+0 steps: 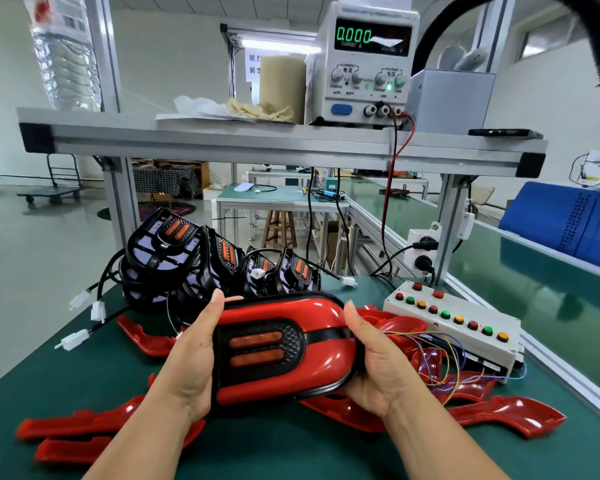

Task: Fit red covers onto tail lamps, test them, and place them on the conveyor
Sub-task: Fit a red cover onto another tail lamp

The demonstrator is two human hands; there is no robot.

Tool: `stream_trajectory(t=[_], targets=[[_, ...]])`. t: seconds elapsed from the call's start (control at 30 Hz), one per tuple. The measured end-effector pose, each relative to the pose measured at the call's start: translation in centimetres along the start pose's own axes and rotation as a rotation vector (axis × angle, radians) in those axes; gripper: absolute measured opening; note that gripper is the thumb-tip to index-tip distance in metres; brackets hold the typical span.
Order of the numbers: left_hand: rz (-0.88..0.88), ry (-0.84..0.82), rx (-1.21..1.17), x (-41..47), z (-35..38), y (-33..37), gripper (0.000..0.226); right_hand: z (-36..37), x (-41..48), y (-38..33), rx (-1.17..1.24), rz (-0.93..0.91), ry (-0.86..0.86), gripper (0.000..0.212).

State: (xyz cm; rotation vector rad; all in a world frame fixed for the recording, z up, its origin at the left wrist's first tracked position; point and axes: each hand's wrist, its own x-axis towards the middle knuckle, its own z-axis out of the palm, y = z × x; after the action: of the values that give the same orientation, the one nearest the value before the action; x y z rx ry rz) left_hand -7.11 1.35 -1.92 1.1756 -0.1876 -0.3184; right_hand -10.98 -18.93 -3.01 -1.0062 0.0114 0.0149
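Observation:
I hold a tail lamp (323, 344) with a glossy red cover over its black body and two orange lenses, above the green table. My left hand (191, 362) grips its left end, thumb on the top edge. My right hand (378, 365) grips its right end. Behind it stands a pile of bare black tail lamps (201, 258) with cables and white plugs. Loose red covers (510, 414) lie scattered on the table around and under my hands. To the right sits the white test box (465, 327) with a row of red, green and orange buttons and thin coloured wires.
A power supply (368, 64) reading 0.000 stands on the aluminium shelf (222, 140) overhead, its red and black leads hanging down. The green conveyor (534, 268) runs along the right, with a blue bin (568, 223) beyond it. A black hose arcs at the top right.

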Motion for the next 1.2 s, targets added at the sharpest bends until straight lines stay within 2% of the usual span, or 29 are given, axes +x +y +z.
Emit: stream_trajectory(t=[0.07,0.17,0.23,0.33,0.37,0.4,0.47,0.53,0.63,0.73,0.9,1.03,1.1,1.2], targets=[[0.012,0.008,-0.004,0.3,0.1,-0.1,0.072,0.2,-0.1,-0.1,0.020,0.027,-0.001,0.069],[0.053,-0.053,0.013,0.1,0.5,0.1,0.066,0.9,-0.1,-0.3,0.039,0.082,0.107,0.088],[0.034,-0.075,0.177,-0.3,0.3,0.7,0.066,1.0,0.1,-0.5,0.091,0.103,0.201,0.097],[0.084,-0.051,0.776,-1.2,-2.1,3.3,0.098,0.7,0.4,-0.8,0.187,0.122,0.287,0.096],[0.068,-0.091,0.979,-1.7,-3.4,4.5,0.110,0.4,0.5,-0.9,0.213,0.127,0.306,0.095],[0.003,-0.165,1.198,-2.0,-4.9,5.4,0.123,0.2,0.6,-1.0,0.231,0.128,0.321,0.094],[-0.235,-0.296,1.614,-3.1,-7.6,6.3,0.145,-0.2,0.7,-1.2,0.257,0.115,0.327,0.091],[-0.427,-0.305,1.845,-4.0,-9.2,5.7,0.146,-0.5,0.7,-1.2,0.270,0.099,0.320,0.089],[-0.478,-0.241,1.887,-4.4,-10.6,3.9,0.138,-0.7,0.8,-1.2,0.258,0.095,0.310,0.089],[-0.437,-0.210,1.781,-3.8,-12.2,3.3,0.143,-0.7,0.7,-1.3,0.225,0.090,0.309,0.085],[-0.213,-0.112,1.673,-1.5,-13.1,2.6,0.136,-0.1,0.7,-1.4,0.189,0.093,0.320,0.082],[-0.024,0.039,1.757,0.2,-12.3,1.6,0.135,0.3,0.1,-1.2,0.186,0.157,0.290,0.088],[-0.025,0.094,1.826,0.5,-12.1,1.3,0.136,0.2,-0.7,-0.7,0.204,0.178,0.307,0.083],[-0.117,-0.016,1.829,0.5,-11.7,1.8,0.144,-0.1,-2.1,0.3,0.227,0.196,0.371,0.079]])
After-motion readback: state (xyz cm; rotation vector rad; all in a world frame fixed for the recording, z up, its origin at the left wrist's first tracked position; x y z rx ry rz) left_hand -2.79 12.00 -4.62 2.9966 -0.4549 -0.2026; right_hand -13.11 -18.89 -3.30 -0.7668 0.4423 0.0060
